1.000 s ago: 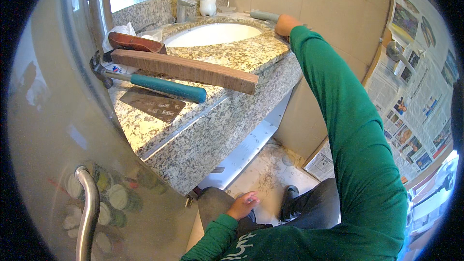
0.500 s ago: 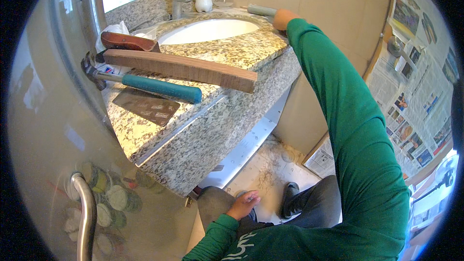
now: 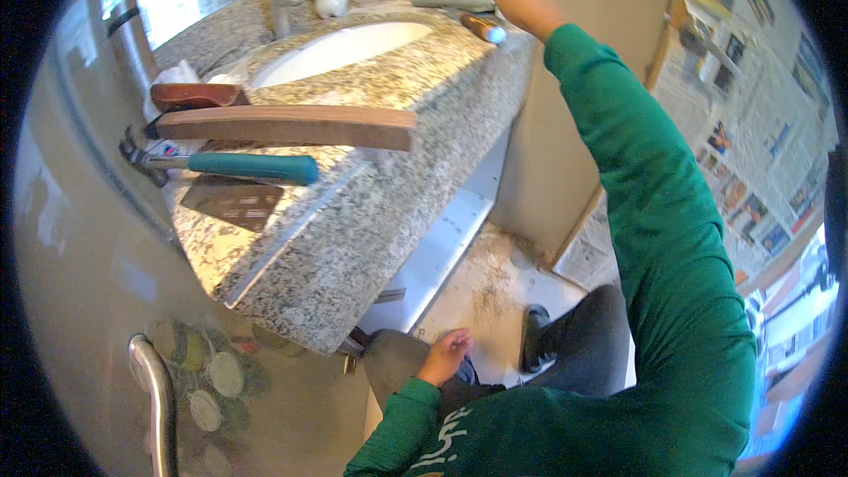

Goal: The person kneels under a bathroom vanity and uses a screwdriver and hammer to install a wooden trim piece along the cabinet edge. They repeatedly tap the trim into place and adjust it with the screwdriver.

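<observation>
My right hand (image 3: 527,6) hovers beyond the far right corner of the granite counter (image 3: 309,261), fingers apart and holding nothing visible. Just left of it lies a long grey-green, rounded piece (image 3: 452,3). A short tool with an orange and dark handle and a bluish end (image 3: 484,29) rests below that, by the counter edge. Down over my lap is my left hand (image 3: 448,356), empty and loosely open. Closer on the counter are a claw hammer (image 3: 252,166) with a teal grip, a wooden bar (image 3: 291,125), a reddish-brown wooden block (image 3: 199,95) and a brown rectangular sheet (image 3: 234,201).
A white oval sink (image 3: 340,51) is set in the counter, with a faucet (image 3: 281,13) and white container (image 3: 330,0) behind. Newspaper covers the right wall (image 3: 751,115). At left is a glass panel with a metal handle (image 3: 157,402). An open white drawer (image 3: 442,256) sits below the counter.
My right hand has come up and away from the counter's far corner, uncovering the orange-handled tool. The grey-green piece stays on the counter. The whole view has shifted; my left hand keeps its place.
</observation>
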`<state>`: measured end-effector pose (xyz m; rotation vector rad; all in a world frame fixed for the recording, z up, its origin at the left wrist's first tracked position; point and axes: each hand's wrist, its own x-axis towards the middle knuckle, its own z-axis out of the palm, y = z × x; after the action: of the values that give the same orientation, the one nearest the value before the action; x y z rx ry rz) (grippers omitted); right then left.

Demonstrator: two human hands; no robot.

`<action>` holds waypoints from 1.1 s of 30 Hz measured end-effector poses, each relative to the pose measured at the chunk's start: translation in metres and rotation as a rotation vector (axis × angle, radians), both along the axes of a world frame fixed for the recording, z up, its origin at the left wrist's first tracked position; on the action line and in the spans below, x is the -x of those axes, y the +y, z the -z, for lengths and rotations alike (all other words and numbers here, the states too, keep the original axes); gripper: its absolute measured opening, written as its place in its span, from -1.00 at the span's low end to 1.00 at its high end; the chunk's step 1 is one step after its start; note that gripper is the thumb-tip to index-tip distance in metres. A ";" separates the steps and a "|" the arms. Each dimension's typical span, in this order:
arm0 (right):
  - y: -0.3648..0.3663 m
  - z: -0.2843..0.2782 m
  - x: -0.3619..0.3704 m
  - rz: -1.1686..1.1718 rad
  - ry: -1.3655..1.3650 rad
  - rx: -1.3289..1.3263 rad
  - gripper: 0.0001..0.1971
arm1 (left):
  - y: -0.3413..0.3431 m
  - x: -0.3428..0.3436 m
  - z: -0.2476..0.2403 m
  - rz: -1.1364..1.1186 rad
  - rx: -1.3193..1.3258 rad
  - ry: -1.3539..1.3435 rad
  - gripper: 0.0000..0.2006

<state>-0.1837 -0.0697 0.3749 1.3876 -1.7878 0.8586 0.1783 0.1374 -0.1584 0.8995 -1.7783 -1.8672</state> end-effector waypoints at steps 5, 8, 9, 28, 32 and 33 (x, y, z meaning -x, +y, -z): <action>0.186 0.155 0.037 -0.196 -0.060 -0.138 -0.67 | 0.008 0.001 -0.025 0.001 -0.041 0.032 -0.66; 0.305 0.266 0.052 -0.057 -0.363 -0.747 -0.62 | 0.002 0.028 -0.051 0.156 0.042 -0.052 -0.58; 0.333 0.290 0.057 0.016 -0.372 -0.883 -0.61 | 0.002 0.040 -0.059 0.196 0.064 -0.061 -0.56; 0.493 0.419 0.103 -0.286 -0.755 -0.854 -0.60 | -0.239 0.297 0.172 0.985 0.970 -0.595 -0.55; 0.516 0.388 0.058 -0.083 -0.997 -0.912 -0.58 | -0.173 0.266 0.124 1.304 0.574 -1.024 -0.64; 0.522 0.373 0.042 -0.020 -1.092 -0.961 -0.57 | -0.147 0.255 0.090 1.321 0.536 -0.948 -0.63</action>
<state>-0.2256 0.4525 0.0017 1.5871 -3.3354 0.8620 -0.0762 -0.0098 -0.2488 0.3252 -3.8614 -1.2370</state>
